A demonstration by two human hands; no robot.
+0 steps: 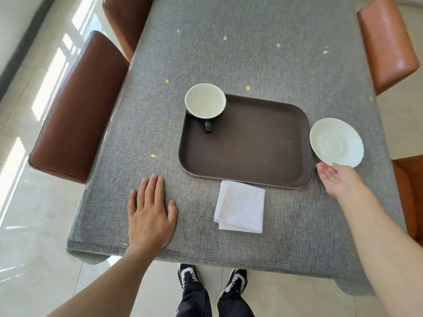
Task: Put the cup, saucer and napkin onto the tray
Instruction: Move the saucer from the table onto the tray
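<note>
No writing shows anywhere. The left hand (150, 213) lies flat and open on the grey woven tablecloth (251, 53). Right of it sits the folded white napkin (240, 207), touching the brown plastic tray (251, 156), whose far-left corner holds the black, white-lined cup (205, 105). The right hand (338, 180), open palm-up, touches the white saucer (336, 143) just beside the tray; whether it grips, I cannot tell.

Count on the worktop (251, 53): one brown tray (251, 152), one cup (205, 104) with a dark outside and a pale inside, one white saucer (336, 143) and one folded white napkin (240, 207). Four brown chairs are in view at the sides, two on the left (77, 106) (123, 21) and two on the right (386, 42) (409, 193), the nearer right one only partly visible. Two hands are present, the left hand (150, 213) and the right hand (338, 179), and two shoes (187, 274) (237, 279) show below the worktop edge.
</note>
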